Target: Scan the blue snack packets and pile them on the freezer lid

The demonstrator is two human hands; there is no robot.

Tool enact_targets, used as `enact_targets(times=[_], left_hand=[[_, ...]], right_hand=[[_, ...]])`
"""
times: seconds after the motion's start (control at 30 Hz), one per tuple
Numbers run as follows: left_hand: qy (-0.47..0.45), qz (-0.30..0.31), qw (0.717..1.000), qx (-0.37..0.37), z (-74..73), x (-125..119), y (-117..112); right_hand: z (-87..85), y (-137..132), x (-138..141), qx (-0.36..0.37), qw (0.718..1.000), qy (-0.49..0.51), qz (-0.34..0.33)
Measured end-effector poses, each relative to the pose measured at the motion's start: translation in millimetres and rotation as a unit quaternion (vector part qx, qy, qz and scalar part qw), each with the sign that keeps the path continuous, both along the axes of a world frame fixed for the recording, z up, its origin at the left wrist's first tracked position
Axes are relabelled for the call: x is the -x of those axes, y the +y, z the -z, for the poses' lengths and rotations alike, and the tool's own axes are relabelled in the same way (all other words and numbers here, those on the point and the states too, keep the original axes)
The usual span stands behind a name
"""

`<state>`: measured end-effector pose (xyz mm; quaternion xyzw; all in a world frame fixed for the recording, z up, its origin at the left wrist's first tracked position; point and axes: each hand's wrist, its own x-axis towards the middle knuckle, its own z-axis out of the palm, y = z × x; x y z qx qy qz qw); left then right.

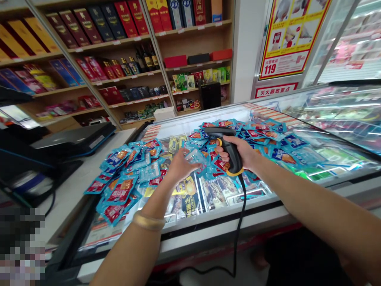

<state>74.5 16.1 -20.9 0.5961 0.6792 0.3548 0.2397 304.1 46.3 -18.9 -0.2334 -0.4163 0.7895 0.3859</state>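
My left hand [180,165], with a gold bangle [149,221] on its wrist, has thumb and fingers at the edges of a blue snack packet [197,157], pale side up. In my right hand [238,153] is a black and yellow barcode scanner [231,155], its head pointing left above the packets. A cord [242,214] runs down from its handle. Blue and red snack packets lie in a heap [117,194] on the left of the glass-topped freezer [208,226] and in another heap [268,137] behind and right of the scanner.
Frozen goods show through the freezer's glass. A counter [71,171] with a flat dark device [74,139] stands at the left. Shelves [125,39] of boxes and bottles line the back. A red and yellow poster [293,39] hangs at the right. The scanner cord loops below the freezer's front edge.
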Motion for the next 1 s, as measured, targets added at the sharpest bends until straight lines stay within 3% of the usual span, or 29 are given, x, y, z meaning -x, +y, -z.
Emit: enact_targets(times=[0.13,0.2,0.3,0.43,0.57,1.0], left_hand=[[-0.246,-0.007,0.968,-0.051,4.0,8.5,10.3],[-0.293,-0.019,0.952,-0.08,5.9,9.9,14.0],[-0.269,-0.032,0.956,-0.115,5.9,8.3,14.0],[-0.23,-0.002,0.962,-0.15,2.1,2.8,8.1],[-0.216,0.017,0.963,-0.16,0.1,0.0,5.9],[-0.211,-0.009,0.965,-0.154,-4.4,-0.2,4.8]], right_hand=[[-1.2,-2.3,-0.7,-0.014,1.0,-0.014,-0.011],[-3.2,-5.8,-0.5,-0.017,0.999,-0.018,-0.023],[-7.4,-12.1,1.5,-0.017,0.999,-0.019,-0.046],[-10.3,-17.6,4.7,-0.021,0.997,-0.031,-0.075],[-9.0,-18.1,5.8,-0.024,0.996,-0.035,-0.079],[-4.7,-14.0,5.0,-0.006,0.994,-0.04,-0.102]])
